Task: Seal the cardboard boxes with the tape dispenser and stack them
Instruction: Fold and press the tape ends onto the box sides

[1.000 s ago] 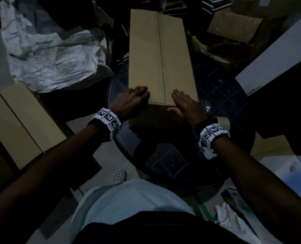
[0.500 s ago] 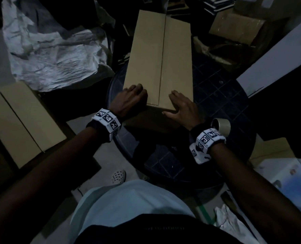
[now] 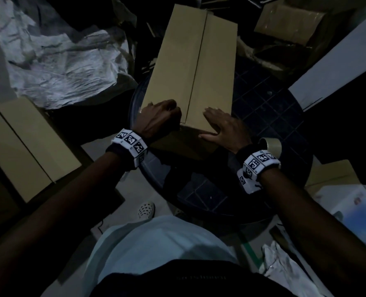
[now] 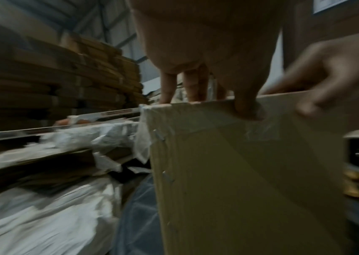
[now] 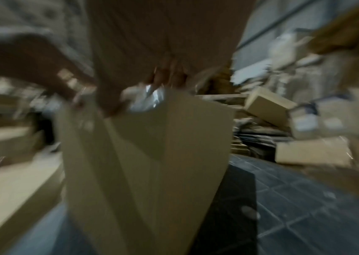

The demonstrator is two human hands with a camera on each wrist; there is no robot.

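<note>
Dim, underexposed scene; much lost in shadow. Long cardboard box (image 3: 190, 67) lying lengthwise on round dark surface (image 3: 269, 108), far end overhanging rim, centre seam between top flaps visible but tape along it not discernible in head view. Left hand (image 3: 159, 118) at near-left corner of box, fingers curled over top edge w/ thumb pressed on near end face, gripping box edge per left wrist view (image 4: 206, 51); clear tape strip (image 4: 228, 124) across upper part of that end face, wrinkled, edges hard to trace. Right hand (image 3: 222, 127) laid flat on near-right top of box, fingers straight and spread, thumb hanging over near edge; not clamped. Hands apart, one each side of seam. Right wrist view heavily motion-blurred: only box end (image 5: 143, 155) and smeared palm readable, finger detail lost. Tape roll (image 3: 273, 144) standing on surface just beside right wrist, partly hidden behind wrist band; no dispenser frame made out. Second cardboard box (image 3: 21, 146) low at left, off surface, cut by frame edge. Crumpled grey-white sheet (image 3: 57, 61) upper left. More cartons (image 3: 289, 20) upper right, too dark to count. Stacked flat cardboard (image 4: 54, 82) in bg of left wrist view, blurred. Light shoe (image 3: 146, 210) showing below surface rim, leg hidden by torso.
</note>
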